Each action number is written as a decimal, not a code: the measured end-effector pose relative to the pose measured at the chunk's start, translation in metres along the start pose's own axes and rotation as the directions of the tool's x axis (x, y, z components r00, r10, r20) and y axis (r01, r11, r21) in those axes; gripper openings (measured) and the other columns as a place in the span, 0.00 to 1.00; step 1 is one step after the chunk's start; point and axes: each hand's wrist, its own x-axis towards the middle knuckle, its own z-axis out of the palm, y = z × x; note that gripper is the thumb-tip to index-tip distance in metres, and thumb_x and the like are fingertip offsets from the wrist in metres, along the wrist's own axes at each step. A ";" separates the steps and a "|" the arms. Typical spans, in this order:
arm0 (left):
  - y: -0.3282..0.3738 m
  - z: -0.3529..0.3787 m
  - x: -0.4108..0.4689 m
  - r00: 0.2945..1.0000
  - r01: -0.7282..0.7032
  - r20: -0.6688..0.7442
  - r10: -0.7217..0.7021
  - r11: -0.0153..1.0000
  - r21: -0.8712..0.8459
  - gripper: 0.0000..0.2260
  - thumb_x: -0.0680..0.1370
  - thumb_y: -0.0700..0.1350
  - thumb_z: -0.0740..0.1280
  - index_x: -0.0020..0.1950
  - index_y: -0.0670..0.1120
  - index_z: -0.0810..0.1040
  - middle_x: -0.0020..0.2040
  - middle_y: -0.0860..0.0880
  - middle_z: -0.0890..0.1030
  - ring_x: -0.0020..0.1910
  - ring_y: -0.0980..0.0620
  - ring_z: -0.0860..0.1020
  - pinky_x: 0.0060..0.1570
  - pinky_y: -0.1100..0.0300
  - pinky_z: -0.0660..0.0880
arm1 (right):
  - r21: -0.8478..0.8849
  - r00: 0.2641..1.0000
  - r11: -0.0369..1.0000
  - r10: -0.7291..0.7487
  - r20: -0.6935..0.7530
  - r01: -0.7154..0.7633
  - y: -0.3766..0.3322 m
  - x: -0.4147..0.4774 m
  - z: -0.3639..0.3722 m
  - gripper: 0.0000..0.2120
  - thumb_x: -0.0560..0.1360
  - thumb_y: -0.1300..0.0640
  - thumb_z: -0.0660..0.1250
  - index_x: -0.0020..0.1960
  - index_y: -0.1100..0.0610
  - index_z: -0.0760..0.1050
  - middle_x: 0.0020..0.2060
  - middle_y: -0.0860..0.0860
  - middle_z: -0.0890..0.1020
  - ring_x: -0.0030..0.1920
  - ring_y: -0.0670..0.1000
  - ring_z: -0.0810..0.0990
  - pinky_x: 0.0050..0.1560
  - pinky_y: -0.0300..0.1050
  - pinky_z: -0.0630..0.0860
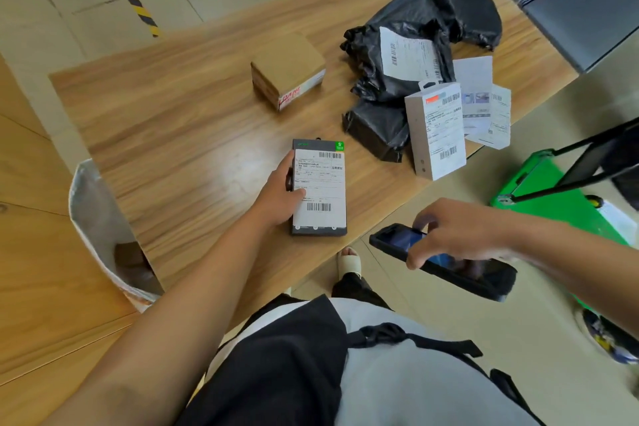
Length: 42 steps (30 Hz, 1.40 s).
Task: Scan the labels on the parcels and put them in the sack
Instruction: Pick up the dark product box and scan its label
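Glossy wood-grain table (173,121), crinkled shiny black plastic bags (415,10), matt cardboard box (288,59).

Dark box (320,183): barcodes show; label text too small to read.
Left hand (280,195): fingers mostly out of sight at the box's left edge.
Scanner (394,239): middle covered by right hand (460,232); screen blurred.
Sack (93,214): near side hidden by table (179,135) edge; brown contents indistinct.
Lower black parcel (377,128): right end behind white box (437,131).
Green trolley (553,190): blurred, cut by right edge.
Grey cabinet (581,0): cut by top-right corner.
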 end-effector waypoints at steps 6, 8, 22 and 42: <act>0.001 -0.009 -0.001 0.999 0.017 0.037 -0.019 0.999 0.044 0.36 0.77 0.30 0.60 0.79 0.59 0.59 0.65 0.54 0.77 0.65 0.53 0.75 0.64 0.54 0.73 | -0.027 0.998 1.000 0.013 -0.059 -0.014 -0.002 -0.008 0.007 0.41 0.51 0.37 0.75 0.56 0.62 0.80 0.28 0.51 0.80 0.24 0.50 0.75 0.26 0.41 0.71; 0.002 -0.014 -0.001 0.997 0.031 0.071 -0.035 0.998 0.058 0.37 0.76 0.30 0.59 0.78 0.62 0.59 0.63 0.58 0.77 0.64 0.55 0.75 0.61 0.56 0.74 | 0.007 0.999 1.000 0.023 -0.048 -0.023 -0.004 -0.011 0.009 0.40 0.51 0.38 0.75 0.56 0.62 0.80 0.24 0.50 0.77 0.22 0.50 0.73 0.24 0.41 0.70; -0.023 -0.051 -0.066 0.997 0.069 -0.034 -0.070 0.600 0.797 0.49 0.67 0.66 0.71 0.80 0.60 0.47 0.80 0.49 0.53 0.76 0.41 0.54 0.73 0.44 0.57 | 0.555 0.973 0.800 -0.158 -0.171 0.227 -0.026 -0.005 0.037 0.18 0.58 0.45 0.77 0.48 0.45 0.85 0.41 0.47 0.87 0.38 0.45 0.86 0.32 0.37 0.78; -0.084 -0.128 -0.180 0.754 0.093 -0.580 -0.309 0.924 -0.371 0.36 0.66 0.55 0.80 0.71 0.64 0.68 0.66 0.52 0.74 0.62 0.49 0.77 0.57 0.48 0.78 | 0.572 0.895 0.689 -0.363 -0.259 0.445 -0.111 0.017 0.089 0.32 0.53 0.40 0.78 0.56 0.46 0.83 0.53 0.57 0.83 0.51 0.56 0.85 0.57 0.68 0.79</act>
